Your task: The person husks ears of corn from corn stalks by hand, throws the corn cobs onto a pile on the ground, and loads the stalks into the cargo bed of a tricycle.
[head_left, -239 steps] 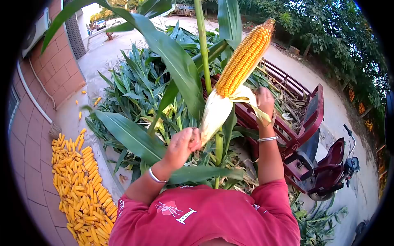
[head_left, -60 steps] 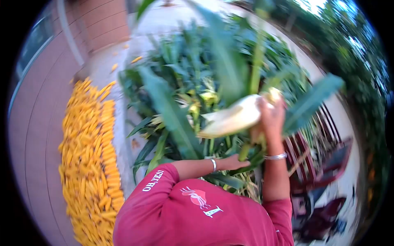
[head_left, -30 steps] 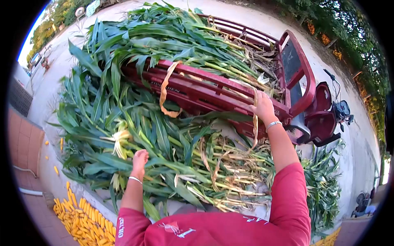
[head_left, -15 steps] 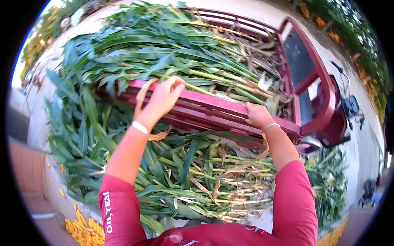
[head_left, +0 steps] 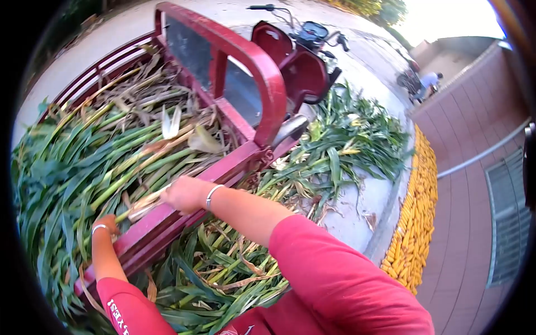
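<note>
Green and dry corn stalks [head_left: 120, 151] lie heaped in the bed of a red three-wheeled cart [head_left: 151, 226]. My left hand [head_left: 106, 224] is at the inner side of the near rail, its fingers closed on a stalk at the pile's edge. Further along the same rail, my right hand [head_left: 185, 194] is closed round the butt ends of pale stalks lying just over the rail; its fingertips are partly hidden. Each wrist has a silver bracelet.
More stalks [head_left: 223, 273] lie on the ground beside the cart, and another leafy heap [head_left: 346, 139] is beyond it. Yellow corn cobs [head_left: 413, 218] line the tiled wall [head_left: 463, 223]. The cart's handlebars [head_left: 312, 33] are at the top. A person [head_left: 430, 81] is far off at right.
The view has swung right, toward the cart's front and the cob row. My left hand has gone from above the rail down to the stalks; my right hand has moved from the rail onto stalk ends.
</note>
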A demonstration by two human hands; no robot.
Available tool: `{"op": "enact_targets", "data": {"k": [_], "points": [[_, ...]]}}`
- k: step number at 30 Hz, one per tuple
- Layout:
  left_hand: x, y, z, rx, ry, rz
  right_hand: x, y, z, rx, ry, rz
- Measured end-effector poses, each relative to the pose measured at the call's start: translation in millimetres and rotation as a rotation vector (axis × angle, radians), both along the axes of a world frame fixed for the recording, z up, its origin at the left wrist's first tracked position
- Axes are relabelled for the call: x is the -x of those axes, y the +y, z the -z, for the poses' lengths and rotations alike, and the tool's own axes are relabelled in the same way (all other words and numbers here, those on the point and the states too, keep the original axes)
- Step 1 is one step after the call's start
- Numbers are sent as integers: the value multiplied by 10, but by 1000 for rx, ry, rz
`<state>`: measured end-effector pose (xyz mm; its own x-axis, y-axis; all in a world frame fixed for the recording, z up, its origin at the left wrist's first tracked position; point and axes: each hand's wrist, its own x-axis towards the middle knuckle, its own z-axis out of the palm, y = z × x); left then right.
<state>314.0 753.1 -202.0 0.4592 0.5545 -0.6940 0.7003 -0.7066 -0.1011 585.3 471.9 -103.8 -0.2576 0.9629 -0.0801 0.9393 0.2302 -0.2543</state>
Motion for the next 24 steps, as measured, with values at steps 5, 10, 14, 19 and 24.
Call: {"op": "enact_targets", "data": {"k": [5, 10, 14, 19, 24], "points": [[154, 184, 222, -95, -142, 30, -8, -7, -72, 56, -51, -12], [482, 689, -365, -590, -601, 81, 19, -48, -116, 19, -27, -19], [847, 595, -793, -525, -706, 43, -6, -36, -165, 42, -59, -4], [1505, 646, -1831, -473, -832, -170, 36, -43, -62, 10, -43, -14], [1775, -13, -2043, -655, -1017, 17, 34, -38, -47, -5, -73, -32]]}}
